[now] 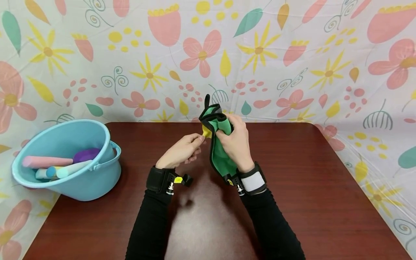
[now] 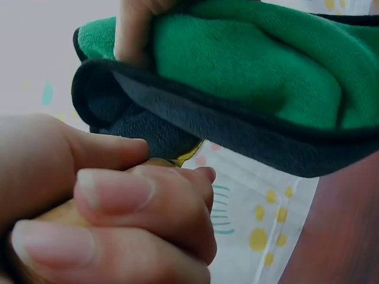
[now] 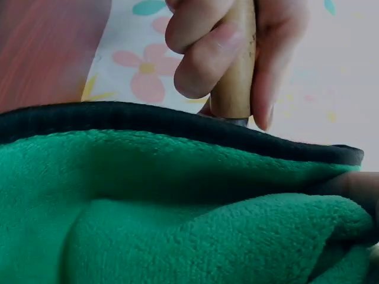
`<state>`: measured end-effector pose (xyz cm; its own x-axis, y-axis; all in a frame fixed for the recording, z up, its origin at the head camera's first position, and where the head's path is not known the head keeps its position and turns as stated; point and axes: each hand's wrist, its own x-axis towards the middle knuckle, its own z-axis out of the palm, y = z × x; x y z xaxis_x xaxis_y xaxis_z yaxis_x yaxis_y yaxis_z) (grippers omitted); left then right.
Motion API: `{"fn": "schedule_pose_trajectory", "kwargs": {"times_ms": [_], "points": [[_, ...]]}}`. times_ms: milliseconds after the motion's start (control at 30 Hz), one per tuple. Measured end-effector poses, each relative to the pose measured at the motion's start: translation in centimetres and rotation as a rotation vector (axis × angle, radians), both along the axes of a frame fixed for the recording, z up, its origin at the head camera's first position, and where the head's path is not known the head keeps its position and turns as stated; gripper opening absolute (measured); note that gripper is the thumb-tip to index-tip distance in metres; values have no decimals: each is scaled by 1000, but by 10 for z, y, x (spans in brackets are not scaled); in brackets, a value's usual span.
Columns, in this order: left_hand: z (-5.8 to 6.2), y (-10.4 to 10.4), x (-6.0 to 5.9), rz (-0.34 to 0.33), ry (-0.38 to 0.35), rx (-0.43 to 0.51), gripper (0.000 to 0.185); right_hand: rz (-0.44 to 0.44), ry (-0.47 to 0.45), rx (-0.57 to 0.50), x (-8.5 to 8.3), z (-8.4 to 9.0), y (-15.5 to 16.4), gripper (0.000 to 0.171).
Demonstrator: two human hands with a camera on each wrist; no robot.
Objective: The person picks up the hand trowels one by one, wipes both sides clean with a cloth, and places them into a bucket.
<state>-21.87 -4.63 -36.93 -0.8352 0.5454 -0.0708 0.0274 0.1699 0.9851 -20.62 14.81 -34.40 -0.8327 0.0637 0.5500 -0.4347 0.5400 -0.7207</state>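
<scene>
A green cloth [image 1: 224,155] with a dark grey back and black edging is bunched in my right hand [image 1: 236,139], its thumb pressed on the green side. A black loop sticks up from its top corner. My left hand [image 1: 182,150] grips the wooden handle [image 3: 234,74] of a small tool, fingers curled round it. The tool's yellow head [image 1: 206,132] points toward the cloth and is partly hidden behind it. In the left wrist view, the cloth [image 2: 249,77] hangs right over the tool's head, and the left fingers [image 2: 142,201] wrap the handle.
A light blue bucket [image 1: 108,177] stands at the left of the brown table [image 1: 308,187]. In it lie a pink rod-like thing [image 1: 48,161], a purple thing [image 1: 86,155] and several pale cylinders. A flower-patterned sheet [image 1: 201,54] hangs behind the table.
</scene>
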Motion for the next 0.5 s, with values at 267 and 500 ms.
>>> {"fn": "schedule_pose_trajectory", "kwargs": {"times_ms": [267,500], "points": [[6,6,3,12,46,-39,31,52,112,202,-3,-9,-3,42],[4,13,7,18,41,-70,32,3,95,330,-2,-12,-2,34]]}}
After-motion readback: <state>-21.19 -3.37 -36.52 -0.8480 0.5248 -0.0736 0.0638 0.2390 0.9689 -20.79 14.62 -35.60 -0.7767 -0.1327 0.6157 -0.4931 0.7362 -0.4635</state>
